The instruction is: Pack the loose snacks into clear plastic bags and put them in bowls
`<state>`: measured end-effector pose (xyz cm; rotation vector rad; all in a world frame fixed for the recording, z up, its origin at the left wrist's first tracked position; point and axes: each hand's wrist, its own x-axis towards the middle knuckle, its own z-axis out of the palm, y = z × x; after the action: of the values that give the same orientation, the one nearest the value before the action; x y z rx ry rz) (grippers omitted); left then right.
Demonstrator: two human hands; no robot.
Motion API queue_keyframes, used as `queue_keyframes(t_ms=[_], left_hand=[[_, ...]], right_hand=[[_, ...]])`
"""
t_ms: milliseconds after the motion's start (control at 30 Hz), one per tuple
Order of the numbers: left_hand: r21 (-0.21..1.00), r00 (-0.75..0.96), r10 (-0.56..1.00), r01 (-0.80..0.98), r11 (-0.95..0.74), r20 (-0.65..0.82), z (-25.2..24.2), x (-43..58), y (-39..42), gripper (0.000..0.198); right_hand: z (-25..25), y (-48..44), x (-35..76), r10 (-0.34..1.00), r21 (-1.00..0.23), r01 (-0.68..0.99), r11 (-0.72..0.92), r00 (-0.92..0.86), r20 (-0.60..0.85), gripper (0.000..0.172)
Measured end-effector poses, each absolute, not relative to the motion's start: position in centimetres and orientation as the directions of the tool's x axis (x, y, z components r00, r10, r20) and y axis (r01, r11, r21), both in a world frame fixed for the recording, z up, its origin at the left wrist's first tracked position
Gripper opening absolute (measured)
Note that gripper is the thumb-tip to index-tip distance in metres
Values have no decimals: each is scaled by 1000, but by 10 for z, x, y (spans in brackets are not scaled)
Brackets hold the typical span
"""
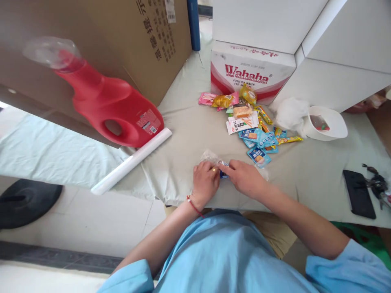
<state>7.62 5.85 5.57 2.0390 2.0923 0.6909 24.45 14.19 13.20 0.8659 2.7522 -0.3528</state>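
Close to the table's front edge, a clear plastic bag (210, 155) lies under both hands, with something blue, probably a snack packet (224, 172), showing between them. My left hand (204, 181) is closed on the bag, its fingers curled; a red cord is round the wrist. My right hand (247, 176) comes in from the other side, fingers bent onto the blue packet and the plastic; its fingertips are partly hidden. Just beyond lie blue snack packets (259, 156), a white snack packet (242, 123) and a pink-and-yellow packet (225, 100).
A red detergent bottle (122, 101) and a white roll (134, 160) lie to the left, by a large brown carton (122, 49). Behind the snacks stands a Wahaha box (253, 73). On the right are a white tub (337, 126), crumpled plastic (291, 114), a black phone (359, 193) and keys (378, 183).
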Motion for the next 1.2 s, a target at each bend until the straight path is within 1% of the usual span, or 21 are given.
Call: queue_keyframes(t_ms=[67, 133, 200, 233, 267, 333, 433, 467, 567, 667, 733, 767, 833, 900, 933, 1000, 1033, 1067, 1133, 1167, 1200], left_hand=[[565, -177, 954, 825, 11, 240, 48, 60, 52, 23], [708, -397, 889, 694, 129, 227, 44, 42, 50, 22], [805, -612, 775, 535, 257, 159, 43, 28, 55, 21], [828, -661, 740, 482, 287, 128, 44, 23, 61, 23], [833, -665, 739, 465, 298, 107, 46, 20, 67, 27], [792, -566, 821, 533, 297, 72, 52, 19, 79, 31], [677, -379, 925, 678, 288, -15, 62, 27, 86, 19], [665, -341, 940, 694, 274, -31, 66, 31, 85, 16], [733, -315, 949, 638, 237, -32, 79, 46, 74, 10], [799, -305, 952, 565, 206, -30, 93, 67, 68, 10], [823, -244, 970, 550, 141, -4, 98, 82, 69, 9], [826, -199, 980, 555, 96, 20, 99, 89, 71, 12], [798, -95, 993, 602, -3, 75, 97, 99, 74, 24], [708, 10, 992, 699, -99, 130, 90, 105, 74, 32], [644, 52, 988, 753, -136, 148, 86, 107, 72, 36], [499, 121, 980, 847, -184, 156, 76, 111, 65, 46], [428, 145, 978, 882, -197, 152, 72, 112, 61, 52], [362, 165, 975, 908, -209, 150, 68, 114, 56, 56], [249, 198, 968, 940, -232, 156, 61, 118, 48, 61], [205, 208, 964, 949, -240, 164, 59, 119, 46, 62], [171, 214, 962, 955, -243, 172, 57, 120, 44, 62]], right_hand=[[117, 131, 249, 496, -190, 563, 804, -813, -305, 51], [107, 126, 251, 480, -204, 547, 812, -825, -300, 52], [104, 125, 252, 491, -203, 552, 809, -824, -284, 51], [103, 124, 252, 497, -202, 556, 806, -822, -276, 50], [104, 125, 251, 501, -204, 557, 805, -822, -269, 49], [104, 125, 251, 505, -220, 555, 802, -827, -247, 46], [99, 127, 254, 512, -291, 544, 787, -839, -184, 42], [97, 128, 256, 515, -322, 538, 779, -842, -160, 41], [92, 128, 259, 516, -390, 515, 763, -849, -111, 40], [91, 124, 259, 523, -409, 507, 758, -849, -84, 42], [91, 119, 260, 539, -429, 501, 752, -841, -38, 40], [91, 115, 261, 545, -449, 488, 748, -839, -4, 37], [89, 109, 268, 538, -504, 436, 745, -840, 68, 33], [87, 103, 279, 526, -574, 375, 727, -843, 116, 30], [86, 100, 285, 547, -616, 369, 696, -828, 122, 29], [82, 98, 299, 694, -679, 451, 579, -710, 121, 29], [79, 99, 305, 798, -681, 534, 501, -590, 125, 29], [76, 100, 311, 887, -656, 629, 416, -438, 143, 30], [68, 104, 319, 963, -552, 792, 261, -169, 212, 40], [64, 106, 321, 966, -494, 842, 215, -109, 236, 47], [61, 108, 323, 966, -446, 872, 201, -103, 235, 50]])
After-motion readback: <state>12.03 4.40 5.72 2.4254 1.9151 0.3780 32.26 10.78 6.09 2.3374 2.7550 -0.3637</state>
